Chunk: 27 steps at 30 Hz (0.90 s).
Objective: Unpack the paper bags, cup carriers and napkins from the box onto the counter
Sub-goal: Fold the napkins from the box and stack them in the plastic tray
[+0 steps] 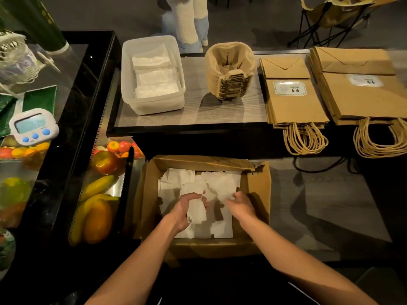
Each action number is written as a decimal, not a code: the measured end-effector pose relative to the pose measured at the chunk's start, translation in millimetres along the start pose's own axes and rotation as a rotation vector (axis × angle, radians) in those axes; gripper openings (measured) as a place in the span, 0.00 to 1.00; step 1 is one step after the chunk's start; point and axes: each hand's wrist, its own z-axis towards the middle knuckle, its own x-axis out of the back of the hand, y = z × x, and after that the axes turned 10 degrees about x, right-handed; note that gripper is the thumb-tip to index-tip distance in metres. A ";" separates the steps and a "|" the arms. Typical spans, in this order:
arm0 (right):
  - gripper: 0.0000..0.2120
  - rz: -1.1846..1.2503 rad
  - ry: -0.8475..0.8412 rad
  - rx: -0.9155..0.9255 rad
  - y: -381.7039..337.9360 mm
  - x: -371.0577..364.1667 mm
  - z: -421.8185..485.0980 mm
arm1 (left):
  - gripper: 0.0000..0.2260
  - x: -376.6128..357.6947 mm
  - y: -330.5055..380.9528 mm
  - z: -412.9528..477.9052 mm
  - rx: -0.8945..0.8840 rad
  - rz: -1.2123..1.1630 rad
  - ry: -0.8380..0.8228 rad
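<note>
Your left hand (185,208) grips a wad of napkins (197,213) inside the box (257,194), the forearm angled in from the near side. Your right hand (241,204) hovers just beside it, fingers loosely curled and holding nothing. Loose napkins (211,179) cover the box floor, so that job looks unfinished. Beyond the box, on the worktop (198,115), a plastic tub (154,106) holds folded napkins. Stacked cup carriers (230,71) and two piles of paper bags (293,102) lie beyond the box's right side, apparently already unpacked.

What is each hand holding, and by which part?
Left hand grips a wad of napkins around its upper part; whether the right hand holds anything cannot be told.
</note>
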 end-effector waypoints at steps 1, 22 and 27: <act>0.20 -0.095 -0.063 -0.081 8.5 -2.3 0.9 | 0.08 0.5 -2.0 1.9 0.005 -0.009 0.023; 0.23 -0.125 0.038 0.025 13.0 -9.7 7.6 | 0.08 -1.9 -5.9 14.9 0.054 0.024 0.145; 0.29 0.046 -0.026 -0.006 10.4 -13.3 9.0 | 0.07 -1.9 -7.1 16.2 0.070 0.037 0.166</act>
